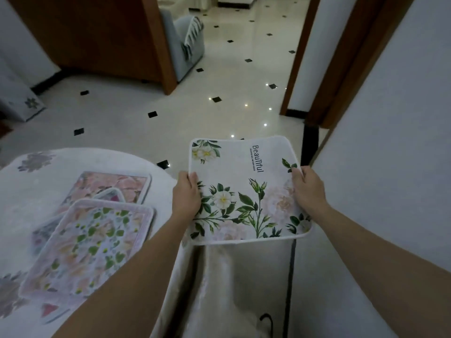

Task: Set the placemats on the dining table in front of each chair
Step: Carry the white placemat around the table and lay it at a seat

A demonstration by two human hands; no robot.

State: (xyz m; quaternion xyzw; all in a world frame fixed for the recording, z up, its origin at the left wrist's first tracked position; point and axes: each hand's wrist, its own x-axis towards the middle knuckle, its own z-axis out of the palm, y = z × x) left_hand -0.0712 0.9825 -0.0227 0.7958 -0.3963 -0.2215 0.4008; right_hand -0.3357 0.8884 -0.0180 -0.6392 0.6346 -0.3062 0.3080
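I hold a white floral placemat (pixel 244 181) printed with green leaves and the word "Beautiful", flat in the air to the right of the table. My left hand (pixel 186 196) grips its left edge and my right hand (pixel 308 189) grips its right edge. On the round table with a white cloth (pixel 29 191) at the lower left lies a loose pile of several floral placemats: a pink one with green leaves (pixel 92 242) on top and a pink-flowered one (pixel 112 186) further back.
The tablecloth hangs down below the held mat, over something with a thin dark frame (pixel 290 276). A white wall (pixel 390 142) stands close on the right. Pale tiled floor (pixel 195 113) runs ahead past a wooden partition (pixel 97 37) and a grey armchair (pixel 188 45).
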